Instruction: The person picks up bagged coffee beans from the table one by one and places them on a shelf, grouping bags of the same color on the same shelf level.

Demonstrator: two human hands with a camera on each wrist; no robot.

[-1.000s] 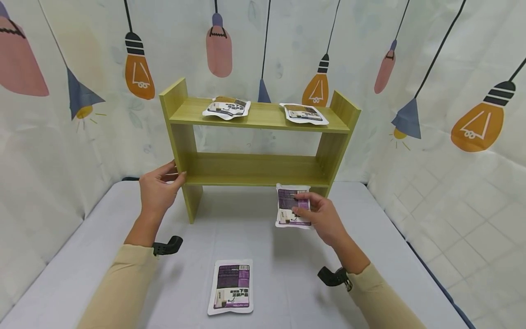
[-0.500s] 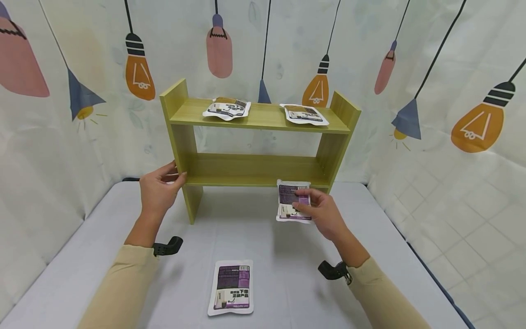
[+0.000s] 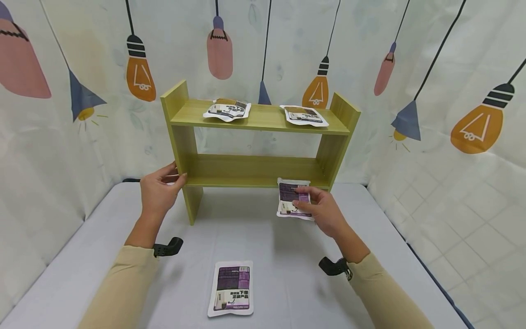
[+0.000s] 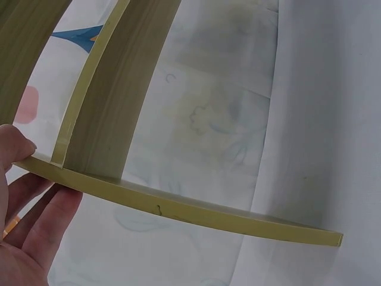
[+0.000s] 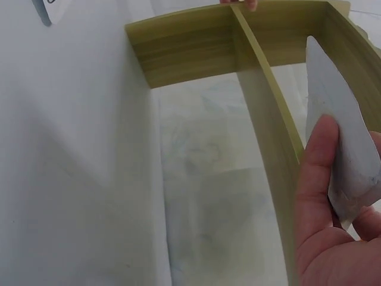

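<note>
A green wooden shelf (image 3: 255, 171) stands at the back of the grey table (image 3: 82, 274). My left hand (image 3: 158, 192) grips the left end of its lower board, thumb on top (image 4: 15, 146). My right hand (image 3: 322, 211) pinches a purple-and-white pouch (image 3: 292, 199) and holds it just in front of the lower board's right end; its pale back (image 5: 336, 149) shows in the right wrist view. A second purple pouch (image 3: 231, 288) lies flat on the table near me.
Two brown-and-white pouches (image 3: 227, 109) (image 3: 304, 114) lie on the shelf's top board. A curtain printed with light bulbs (image 3: 452, 91) hangs close behind and on both sides. The lower board (image 3: 246, 167) carries nothing.
My right hand has carried the pouch up and away from me, closer to the lower board. The left hand has stayed on the shelf.
</note>
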